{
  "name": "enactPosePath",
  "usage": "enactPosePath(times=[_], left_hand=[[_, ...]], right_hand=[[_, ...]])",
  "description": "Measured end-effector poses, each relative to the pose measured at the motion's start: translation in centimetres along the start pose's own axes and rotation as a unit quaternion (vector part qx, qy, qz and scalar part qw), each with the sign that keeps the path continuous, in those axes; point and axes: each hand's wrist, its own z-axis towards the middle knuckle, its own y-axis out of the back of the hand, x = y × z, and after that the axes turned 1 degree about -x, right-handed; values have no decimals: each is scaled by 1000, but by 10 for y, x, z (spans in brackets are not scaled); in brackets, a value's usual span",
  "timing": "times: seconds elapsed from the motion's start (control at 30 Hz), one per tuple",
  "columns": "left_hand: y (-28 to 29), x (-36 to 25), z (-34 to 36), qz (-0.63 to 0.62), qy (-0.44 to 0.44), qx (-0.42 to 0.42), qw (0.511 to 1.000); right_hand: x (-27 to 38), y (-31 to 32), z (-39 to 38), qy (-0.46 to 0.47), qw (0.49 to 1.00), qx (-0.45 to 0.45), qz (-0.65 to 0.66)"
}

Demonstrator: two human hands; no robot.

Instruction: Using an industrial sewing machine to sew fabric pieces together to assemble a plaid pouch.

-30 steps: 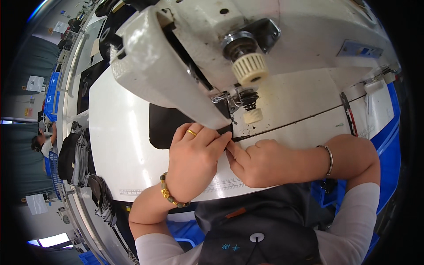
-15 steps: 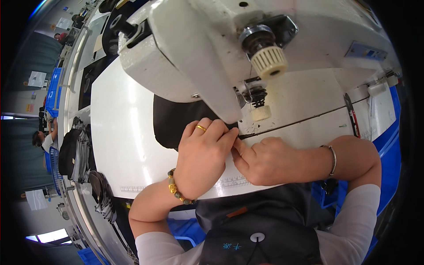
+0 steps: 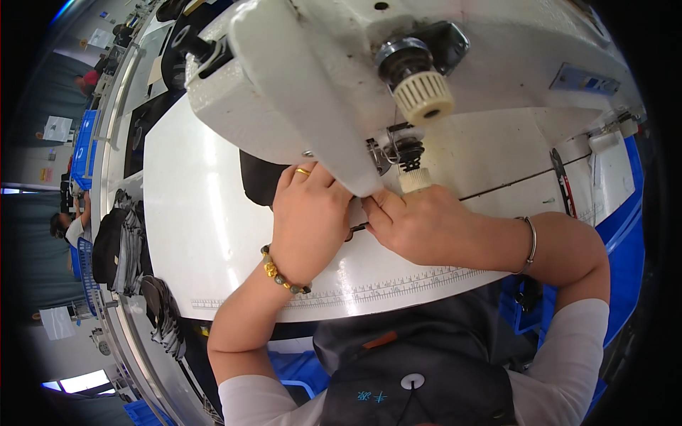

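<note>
A white sewing machine [image 3: 284, 85] stands over the white worktable [image 3: 192, 234], with a black flat piece [image 3: 256, 174] under its head. My left hand [image 3: 309, 220], with ring and bead bracelet, curls its fingers over that piece, fingertips partly hidden by the machine's white arm. My right hand [image 3: 412, 220], with a metal bangle, is closed just right of it, beside the presser foot area and below the cream knob [image 3: 414, 179]; what its fingertips pinch is hidden. A dark edge shows between the hands.
Stacked black and grey pieces [image 3: 121, 248] hang at the left. A red-and-black tool [image 3: 562, 181] lies right. Blue bins [image 3: 614, 263] sit right and below. Another person [image 3: 69, 226] works at the far left beside a blue crate [image 3: 84, 149]. A printed ruler [image 3: 341, 297] runs along the front edge.
Both my hands have moved up and farther under the machine head, covering more of the black piece. The view has shifted slightly back and forth.
</note>
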Motion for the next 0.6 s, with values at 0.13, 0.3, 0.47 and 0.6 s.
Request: enactPosePath(times=[0.13,0.3,0.47,0.6], left_hand=[[-6,15,0,-44,29,0,999],[-10,33,-2,-86,40,54,994],[-11,39,1,-165,55,89,981],[-14,30,-1,-61,-30,17,998]], right_hand=[[-1,5,0,14,1000,-1,-2],[3,6,-6,22,1000,16,-10],[2,6,-5,39,999,11,21],[5,4,-6,20,1000,17,-3]])
